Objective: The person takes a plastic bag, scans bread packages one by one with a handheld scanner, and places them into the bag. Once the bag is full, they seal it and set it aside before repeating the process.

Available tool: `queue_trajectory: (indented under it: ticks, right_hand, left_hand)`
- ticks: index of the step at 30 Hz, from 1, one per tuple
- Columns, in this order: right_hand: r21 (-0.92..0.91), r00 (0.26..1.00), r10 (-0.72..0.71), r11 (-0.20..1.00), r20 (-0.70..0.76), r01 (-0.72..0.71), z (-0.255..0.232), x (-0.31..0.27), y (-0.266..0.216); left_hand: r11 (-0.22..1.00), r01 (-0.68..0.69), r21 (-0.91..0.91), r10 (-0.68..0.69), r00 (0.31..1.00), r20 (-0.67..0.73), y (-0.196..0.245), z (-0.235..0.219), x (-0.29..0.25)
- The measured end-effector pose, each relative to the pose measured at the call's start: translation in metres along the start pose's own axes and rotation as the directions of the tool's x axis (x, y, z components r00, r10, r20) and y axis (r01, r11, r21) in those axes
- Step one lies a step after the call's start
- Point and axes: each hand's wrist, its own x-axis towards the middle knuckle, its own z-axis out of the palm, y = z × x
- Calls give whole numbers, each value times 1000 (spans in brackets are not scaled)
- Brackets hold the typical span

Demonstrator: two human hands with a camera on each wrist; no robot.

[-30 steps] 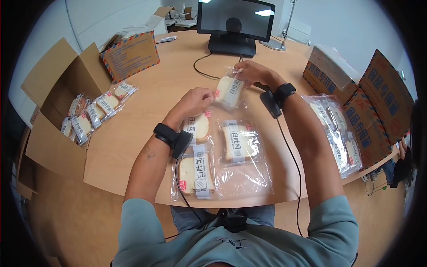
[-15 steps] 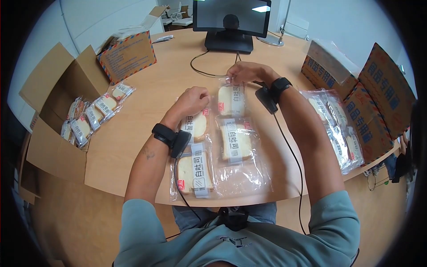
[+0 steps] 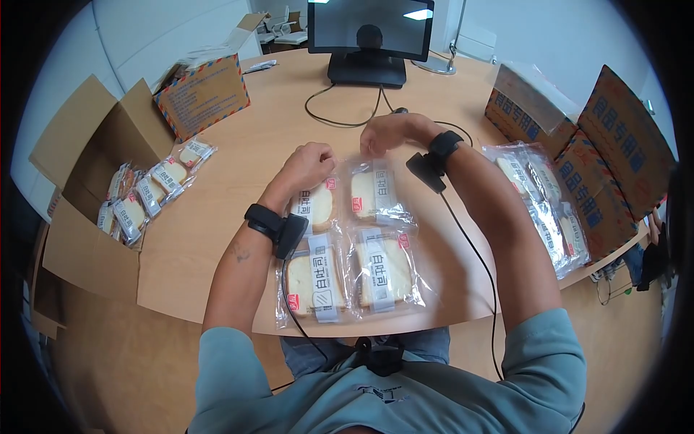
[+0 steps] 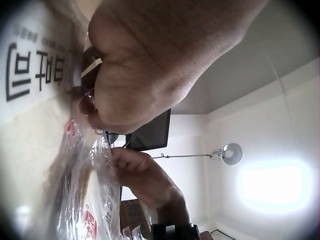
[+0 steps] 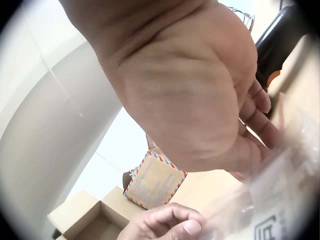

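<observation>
Two columns of wrapped bread lie in a large clear plastic bag (image 3: 426, 293) in front of me. At the upper left packet (image 3: 323, 206), my left hand (image 3: 311, 165) has its fingers curled with the thumb against them, pinching film at the bag's upper edge. My right hand (image 3: 384, 134) is at the top end of the upper right packet (image 3: 367, 195), fingers bent and thumb against its film. Below lie the lower left packet (image 3: 300, 278) and lower right packet (image 3: 399, 267). In the right wrist view, blurred film (image 5: 270, 185) partly hides the right fingertips.
An open carton (image 3: 83, 249) at left has several bread packets (image 3: 130, 211) by its mouth. A striped carton (image 3: 206, 98) stands behind it. At right, a filled bag of bread (image 3: 531, 210) lies beside printed cartons (image 3: 593, 188). A monitor (image 3: 369, 36) and cables (image 3: 311, 112) are at the back.
The upper right packet has come down from between the hands to lie flat and slide toward me. The lower right packet has slid toward the table's front edge. The right hand has followed slightly.
</observation>
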Motion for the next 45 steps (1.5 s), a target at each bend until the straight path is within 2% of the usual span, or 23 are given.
queue_trajectory:
  ticks: [1, 2, 4, 5, 7, 8, 10, 14, 16, 20, 22, 23, 25, 29, 31, 35, 37, 38, 40, 41, 42, 44, 45]
  right_hand:
    - [71, 997, -27, 997, -71, 32, 2, -1, -1]
    - [67, 997, -28, 997, -71, 33, 1, -1, -2]
    - [133, 1000, -14, 991, 21, 11, 1, -2, -9]
    - [130, 1000, -15, 991, 22, 12, 2, -4, -14]
    - [103, 992, 124, 987, 7, -124, 4, -9, -20]
    - [104, 992, 125, 987, 8, -125, 4, -10, -18]
    - [140, 991, -92, 985, -101, 106, 3, -12, -17]
    - [119, 985, -80, 988, -156, 99, 10, -11, -27]
    - [145, 991, 22, 989, -130, -3, 16, -7, -31]
    - [150, 985, 32, 989, -172, -6, 18, -1, -27]
    - [176, 980, 126, 979, -153, -98, 18, -2, -21]
    - [179, 980, 126, 979, -153, -98, 18, -2, -18]
    - [210, 991, 128, 970, -22, -121, 17, -2, -15]
    - [184, 993, 109, 978, -52, -97, 24, -2, -7]
    - [33, 981, 59, 998, -182, -54, 34, 0, 2]
    - [14, 951, 120, 993, -286, -121, 45, -7, 2]
    - [28, 821, 99, 995, -562, -100, 51, -17, -8]
    - [33, 822, 99, 995, -560, -98, 54, -19, -14]
    - [56, 710, 6, 997, -705, 46, 60, -20, -26]
    - [23, 714, -63, 994, -698, 111, 65, -22, -30]
    - [32, 712, -61, 993, -700, 116, 71, -24, -33]
    - [-92, 735, -180, 983, -654, 160, 84, -29, -39]
    - [-42, 797, -103, 994, -595, 97, 90, -29, -42]
  left_hand:
    - [1000, 14, -6, -14, 1000, 0, -1, 0, 0]
    - [1000, 13, -6, -13, 1000, -4, -1, 0, 0]
    - [1000, -15, 13, 15, 1000, 2, -3, 0, 0]
    - [1000, -14, 13, 14, 1000, -1, -4, -1, 0]
    - [1000, 5, 23, -5, 1000, 0, -3, 0, 1]
    - [1000, 5, 22, -5, 1000, 1, -2, -1, 0]
    - [999, 15, 47, -14, 1000, -19, 0, -2, 0]
    - [997, 21, 72, -20, 999, -27, -3, -2, 0]
    - [999, 10, 53, -8, 999, -40, -4, 0, 0]
    - [998, 29, 49, -26, 998, -50, -1, -1, -1]
    - [998, 60, 24, -58, 997, -48, -1, -2, -1]
    - [998, 60, 25, -59, 997, -45, -1, -2, -2]
    - [997, 68, 40, -67, 997, -30, -2, -2, -2]
    - [992, 29, 119, -29, 1000, -1, -4, -5, -2]
    - [974, -5, 224, 5, 1000, -1, -6, -7, -2]
    - [958, 42, 284, -34, 999, -33, -12, -6, -4]
    - [953, 18, 304, -2, 999, -53, -19, -8, -4]
    - [952, 20, 305, -5, 999, -49, -23, -10, -5]
    - [954, -76, 291, 119, 984, -130, -26, -15, -7]
    - [953, -74, 295, 115, 986, -124, -24, -16, -11]
    - [954, -83, 288, 127, 983, -136, -22, -19, -18]
    - [953, -90, 288, 135, 981, -140, -21, -21, -30]
    - [936, -79, 342, 119, 988, -98, -23, -23, -37]
